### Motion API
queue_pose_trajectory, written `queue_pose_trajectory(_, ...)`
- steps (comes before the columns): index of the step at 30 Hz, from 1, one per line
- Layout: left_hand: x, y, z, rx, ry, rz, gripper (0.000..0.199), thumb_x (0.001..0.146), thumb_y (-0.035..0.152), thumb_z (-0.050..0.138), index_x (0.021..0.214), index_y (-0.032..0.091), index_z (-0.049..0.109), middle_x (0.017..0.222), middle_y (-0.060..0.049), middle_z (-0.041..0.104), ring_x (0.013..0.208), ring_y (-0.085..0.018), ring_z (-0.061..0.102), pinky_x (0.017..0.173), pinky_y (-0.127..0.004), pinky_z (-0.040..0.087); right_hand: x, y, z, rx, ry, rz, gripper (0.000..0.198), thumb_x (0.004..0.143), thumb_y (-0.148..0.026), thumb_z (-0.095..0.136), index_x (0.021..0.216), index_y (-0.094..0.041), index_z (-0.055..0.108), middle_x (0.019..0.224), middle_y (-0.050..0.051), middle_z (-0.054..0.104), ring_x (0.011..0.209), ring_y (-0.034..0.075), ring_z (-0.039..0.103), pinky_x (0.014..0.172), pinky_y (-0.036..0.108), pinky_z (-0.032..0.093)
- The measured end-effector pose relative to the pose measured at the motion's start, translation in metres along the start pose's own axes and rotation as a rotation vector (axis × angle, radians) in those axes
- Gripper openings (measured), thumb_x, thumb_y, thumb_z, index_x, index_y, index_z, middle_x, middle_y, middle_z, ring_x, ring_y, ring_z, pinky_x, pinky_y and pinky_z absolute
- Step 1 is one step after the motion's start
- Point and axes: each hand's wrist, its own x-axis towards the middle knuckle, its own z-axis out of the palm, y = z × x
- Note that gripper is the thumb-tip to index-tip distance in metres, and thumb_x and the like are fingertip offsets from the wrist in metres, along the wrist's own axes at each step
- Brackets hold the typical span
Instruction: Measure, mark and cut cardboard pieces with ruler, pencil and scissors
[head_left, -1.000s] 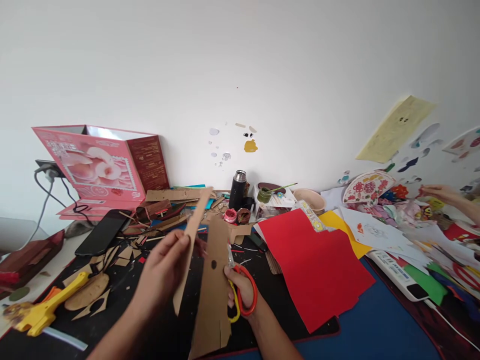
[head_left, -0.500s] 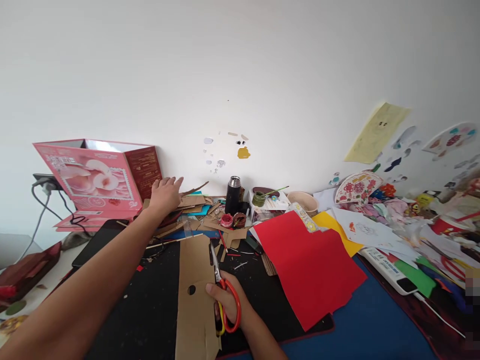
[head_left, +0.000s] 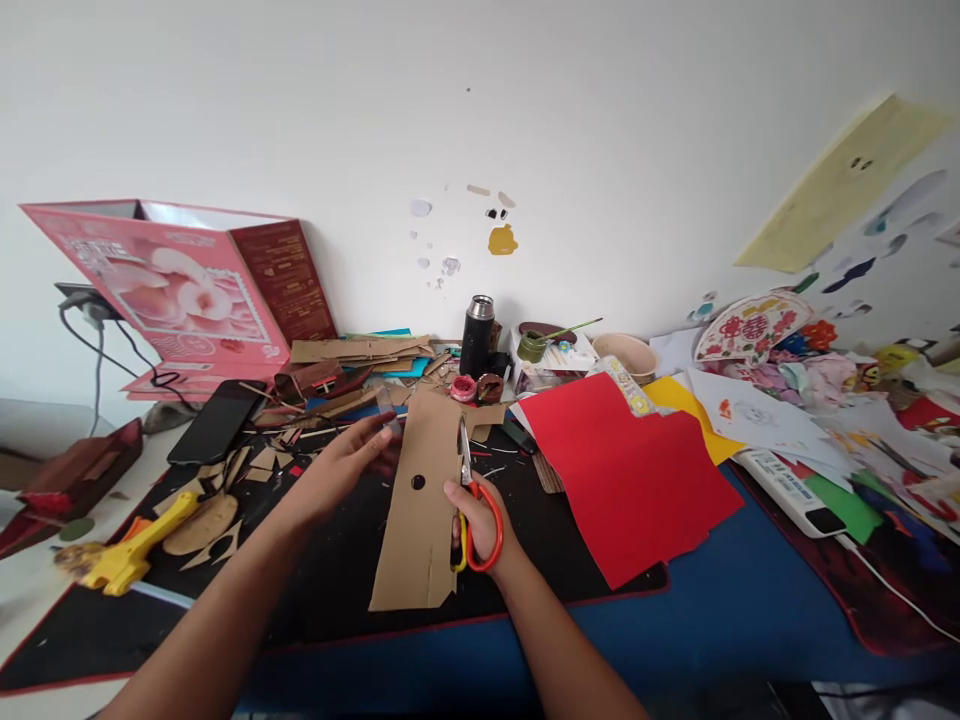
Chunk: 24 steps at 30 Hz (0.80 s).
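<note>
My right hand (head_left: 476, 515) grips scissors (head_left: 486, 530) with one red and one yellow handle, blades pointing away from me. It also pinches the right edge of a long brown cardboard piece (head_left: 412, 540), which has a small round hole and a slit near its lower end. The blades lie alongside the cardboard's right edge. Left of the cardboard is my left hand (head_left: 352, 465), fingers apart and partly blurred, apparently holding nothing. Just beyond its fingers is a clear plastic strip (head_left: 384, 398).
Cardboard strips (head_left: 360, 350) are piled at the back by a black flask (head_left: 478, 338). Red sheet (head_left: 630, 480) lies at right. A yellow glue gun (head_left: 142, 550), a phone (head_left: 217, 420) and cardboard scraps are at left. Behind stands a pink box (head_left: 187, 290).
My left hand has come back from the cardboard pile towards the cardboard piece. The view has tilted down, showing the glue gun. My right hand still holds the scissors and cardboard.
</note>
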Motion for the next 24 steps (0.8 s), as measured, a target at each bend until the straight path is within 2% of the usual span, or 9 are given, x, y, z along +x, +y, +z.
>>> queue_pose_trajectory(2,-0.015,-0.001,0.002,0.01,-0.132,-0.05,0.064,0.074,0.062,0.086,0.118,0.016,0.078,0.083,-0.01,0.078,0.066,-0.024,0.07,0.063,-0.035,0.057,0.0,0.0,0.0,0.008,0.011,-0.004,0.054,0.074,-0.065,0.085,0.095,-0.02,0.063,0.05,-0.009,0.05,0.039,0.012,0.045,0.036,0.023,0.041)
queue_pose_trajectory(5,-0.029,-0.003,0.0,0.108,-0.271,-0.099,0.055,0.075,0.068,0.083,0.097,0.018,0.079,0.068,-0.005,0.07,0.059,-0.022,0.064,0.057,-0.032,0.053,0.001,0.0,0.0,0.024,0.038,-0.029,0.053,0.074,-0.064,0.084,0.094,-0.02,0.064,0.05,-0.009,0.051,0.039,0.011,0.045,0.036,0.023,0.041)
queue_pose_trajectory(8,-0.038,-0.007,-0.007,0.237,-0.394,-0.167,0.054,0.08,0.072,0.077,0.091,0.019,0.076,0.068,-0.002,0.068,0.062,-0.022,0.063,0.058,-0.031,0.05,0.002,-0.001,0.0,0.042,0.062,-0.044,0.051,0.076,-0.064,0.083,0.092,-0.02,0.064,0.049,-0.009,0.051,0.038,0.01,0.042,0.036,0.022,0.041)
queue_pose_trajectory(11,-0.043,-0.012,-0.012,0.352,-0.456,-0.182,0.054,0.086,0.074,0.069,0.089,0.02,0.069,0.072,0.0,0.064,0.067,-0.021,0.063,0.059,-0.029,0.046,0.001,-0.003,0.002,0.036,0.086,-0.032,0.051,0.073,-0.064,0.085,0.089,-0.02,0.063,0.05,-0.01,0.05,0.038,0.011,0.044,0.035,0.021,0.041)
queue_pose_trajectory(14,-0.043,-0.018,-0.013,0.424,-0.451,-0.15,0.053,0.091,0.074,0.062,0.081,0.022,0.061,0.07,0.002,0.059,0.067,-0.019,0.058,0.062,-0.029,0.044,-0.001,-0.004,0.003,0.021,0.097,-0.036,0.053,0.071,-0.064,0.088,0.089,-0.021,0.063,0.053,-0.01,0.049,0.039,0.011,0.047,0.035,0.022,0.043)
queue_pose_trajectory(19,-0.043,-0.022,-0.013,0.589,-0.377,-0.046,0.054,0.094,0.072,0.057,0.071,0.023,0.05,0.069,0.004,0.047,0.065,-0.016,0.045,0.059,-0.027,0.036,-0.001,-0.002,0.002,0.007,0.067,-0.05,0.052,0.074,-0.064,0.085,0.093,-0.02,0.065,0.054,-0.009,0.051,0.039,0.01,0.046,0.034,0.022,0.044)
queue_pose_trajectory(21,-0.043,-0.021,-0.015,0.577,-0.312,0.004,0.054,0.094,0.072,0.057,0.071,0.023,0.051,0.069,0.004,0.046,0.065,-0.016,0.044,0.059,-0.026,0.036,0.0,-0.001,0.002,0.018,0.067,-0.05,0.052,0.074,-0.064,0.085,0.093,-0.019,0.066,0.056,-0.009,0.052,0.038,0.01,0.046,0.034,0.022,0.044)
queue_pose_trajectory(24,-0.04,-0.021,-0.021,0.485,-0.147,0.057,0.054,0.092,0.073,0.058,0.07,0.023,0.054,0.063,0.005,0.045,0.059,-0.015,0.043,0.056,-0.026,0.036,0.001,-0.001,0.002,0.027,0.076,-0.045,0.053,0.073,-0.063,0.086,0.095,-0.019,0.066,0.059,-0.009,0.053,0.037,0.009,0.046,0.032,0.021,0.043)
